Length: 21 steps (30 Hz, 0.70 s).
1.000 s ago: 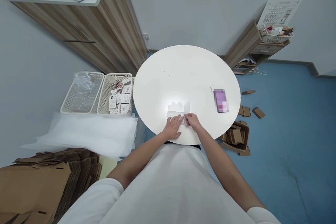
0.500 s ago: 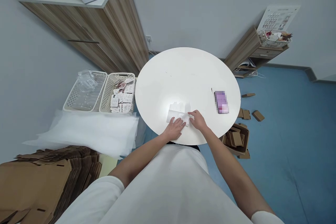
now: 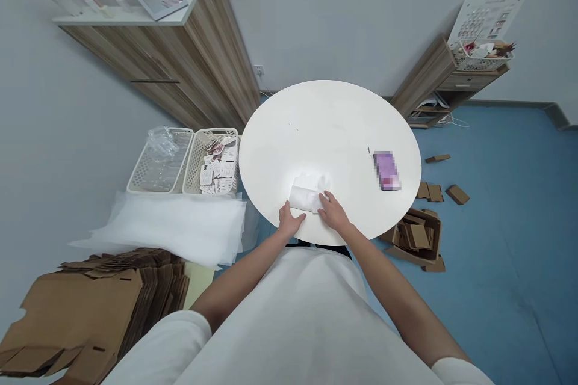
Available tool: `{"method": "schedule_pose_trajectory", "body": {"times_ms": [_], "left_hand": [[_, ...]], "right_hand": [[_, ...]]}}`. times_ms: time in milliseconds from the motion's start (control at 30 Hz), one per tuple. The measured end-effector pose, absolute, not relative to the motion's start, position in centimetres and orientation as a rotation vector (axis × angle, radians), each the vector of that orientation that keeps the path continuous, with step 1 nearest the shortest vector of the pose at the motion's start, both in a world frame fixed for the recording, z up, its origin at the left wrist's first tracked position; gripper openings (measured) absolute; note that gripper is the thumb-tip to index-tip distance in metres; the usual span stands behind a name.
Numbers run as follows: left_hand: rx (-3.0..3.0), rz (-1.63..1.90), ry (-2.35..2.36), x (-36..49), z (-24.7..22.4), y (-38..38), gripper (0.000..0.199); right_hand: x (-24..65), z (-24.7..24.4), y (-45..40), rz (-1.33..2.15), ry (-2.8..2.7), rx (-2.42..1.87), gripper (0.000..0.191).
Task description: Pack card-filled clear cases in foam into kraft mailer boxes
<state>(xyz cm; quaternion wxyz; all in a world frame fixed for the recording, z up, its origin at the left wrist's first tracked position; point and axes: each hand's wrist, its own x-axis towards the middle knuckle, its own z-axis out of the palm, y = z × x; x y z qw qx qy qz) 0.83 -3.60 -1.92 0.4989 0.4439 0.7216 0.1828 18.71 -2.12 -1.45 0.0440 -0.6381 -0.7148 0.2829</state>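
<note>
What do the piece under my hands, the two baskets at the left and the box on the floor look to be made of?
White piece: thin, soft sheet, perhaps foam or tissue, matte; it creases and has uneven edges.
Left basket and right basket: probably moulded plastic, cream, smooth; the walls have regular small holes.
Floor box: apparently cardboard, plain brown and matte, with flat flaps.

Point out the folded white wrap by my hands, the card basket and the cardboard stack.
Folded white wrap (image 3: 303,198): head view, folded band's middle.
Card basket (image 3: 193,172): head view, left mesh wall.
Cardboard stack (image 3: 90,304): head view, top sheet.
</note>
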Motion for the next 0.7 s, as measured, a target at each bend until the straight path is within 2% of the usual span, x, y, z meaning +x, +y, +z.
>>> {"method": "schedule_pose_trajectory", "body": {"times_ms": [167, 333, 400, 533, 700], "left_hand": [[0.665, 0.614, 1.721, 0.6, -2.2, -1.7, 0.09], [0.517, 0.69, 1.652, 0.9, -2.0, -0.9, 0.086], [0.554, 0.621, 1.596, 0.8, -1.7, -0.6, 0.072], [0.765, 0.456, 1.598, 0.1, -1.5, 0.1, 0.033], [1.113, 0.386, 1.62, -0.8, -1.9, 0.6, 0.015]], "right_hand": [[19.0, -1.5, -2.1, 0.94, -2.168, -1.889, 0.054], [19.0, -1.6, -2.4, 0.966, -2.132, -1.885, 0.052], [19.1, -1.6, -2.4, 0.974, -2.129, -1.878, 0.051], [19.3, -1.6, -2.4, 1.009, -2.13, -1.847, 0.05], [19.4, -1.9, -2.4, 1.0, -2.096, -1.848, 0.05]]}}
